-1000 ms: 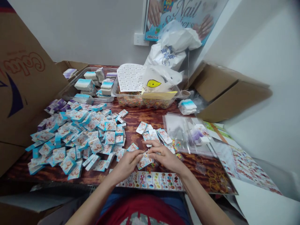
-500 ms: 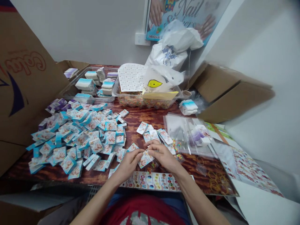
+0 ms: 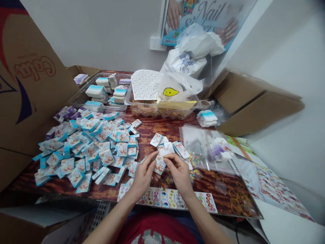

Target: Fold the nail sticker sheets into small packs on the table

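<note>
L hand & R hand, both grips narrow, either side of a packet, hold unclear, above tabletop. Most packets sit in big pile at left; small batch just ahead of hands.

A wall poster is reading "Nail Stickers" and "20BAGSx36"; red script on a cardboard flap is staying too warped to read.

Left hand, right hand, close together
</note>
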A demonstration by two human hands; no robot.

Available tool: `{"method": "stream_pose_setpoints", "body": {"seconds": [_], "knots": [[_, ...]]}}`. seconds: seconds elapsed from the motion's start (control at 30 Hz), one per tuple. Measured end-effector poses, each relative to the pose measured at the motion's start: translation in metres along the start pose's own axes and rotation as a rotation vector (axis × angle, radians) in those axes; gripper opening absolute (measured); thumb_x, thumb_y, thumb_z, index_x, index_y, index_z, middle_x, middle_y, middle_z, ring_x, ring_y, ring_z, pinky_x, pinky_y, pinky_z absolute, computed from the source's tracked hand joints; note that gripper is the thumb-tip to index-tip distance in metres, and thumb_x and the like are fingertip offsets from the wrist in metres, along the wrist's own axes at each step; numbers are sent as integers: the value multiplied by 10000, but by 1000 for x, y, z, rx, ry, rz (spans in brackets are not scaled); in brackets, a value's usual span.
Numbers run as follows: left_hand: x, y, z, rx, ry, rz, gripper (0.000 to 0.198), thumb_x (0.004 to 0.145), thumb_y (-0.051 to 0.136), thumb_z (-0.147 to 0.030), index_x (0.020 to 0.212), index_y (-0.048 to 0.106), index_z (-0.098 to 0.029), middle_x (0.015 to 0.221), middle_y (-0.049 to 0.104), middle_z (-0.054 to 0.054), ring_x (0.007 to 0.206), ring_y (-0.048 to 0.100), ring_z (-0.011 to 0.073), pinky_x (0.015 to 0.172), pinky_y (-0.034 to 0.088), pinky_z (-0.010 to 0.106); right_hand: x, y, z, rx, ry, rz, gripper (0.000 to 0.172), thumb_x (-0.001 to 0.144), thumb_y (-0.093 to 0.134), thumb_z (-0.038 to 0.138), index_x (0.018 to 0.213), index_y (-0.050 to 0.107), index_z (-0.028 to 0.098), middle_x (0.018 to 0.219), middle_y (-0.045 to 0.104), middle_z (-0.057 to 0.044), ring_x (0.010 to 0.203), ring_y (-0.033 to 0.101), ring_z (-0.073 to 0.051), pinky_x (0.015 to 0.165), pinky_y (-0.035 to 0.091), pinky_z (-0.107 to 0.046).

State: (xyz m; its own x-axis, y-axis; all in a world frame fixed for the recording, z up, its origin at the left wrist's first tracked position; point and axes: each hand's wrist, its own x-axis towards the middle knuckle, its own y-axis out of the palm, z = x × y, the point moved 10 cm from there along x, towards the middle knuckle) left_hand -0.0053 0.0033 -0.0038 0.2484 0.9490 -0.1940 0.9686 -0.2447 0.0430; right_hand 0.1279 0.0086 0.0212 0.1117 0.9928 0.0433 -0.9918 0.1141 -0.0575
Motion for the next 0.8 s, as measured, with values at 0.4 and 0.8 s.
{"method": "stream_pose_setpoints", "body": {"seconds": [0.4,0.8], "knots": [[-11,-6,-15,-15,61,29,478,848,635,-341,1304,544,-233,1141,640,62,888,641,184,712,552,269,-1,-5,-1,100,45,-67,167,767,691,331,794,586,204,719,589,17,686,543,-143,636,440,-243],[-13,-2,1,-88,-95,93,367,774,711,-368,1040,512,-214,751,527,-60,587,578,92,452,525,183,-13,12,-5,-38,37,146,252,866,581,321,1090,646,224,848,664,-12,785,605,-178,711,456,-275]]}}
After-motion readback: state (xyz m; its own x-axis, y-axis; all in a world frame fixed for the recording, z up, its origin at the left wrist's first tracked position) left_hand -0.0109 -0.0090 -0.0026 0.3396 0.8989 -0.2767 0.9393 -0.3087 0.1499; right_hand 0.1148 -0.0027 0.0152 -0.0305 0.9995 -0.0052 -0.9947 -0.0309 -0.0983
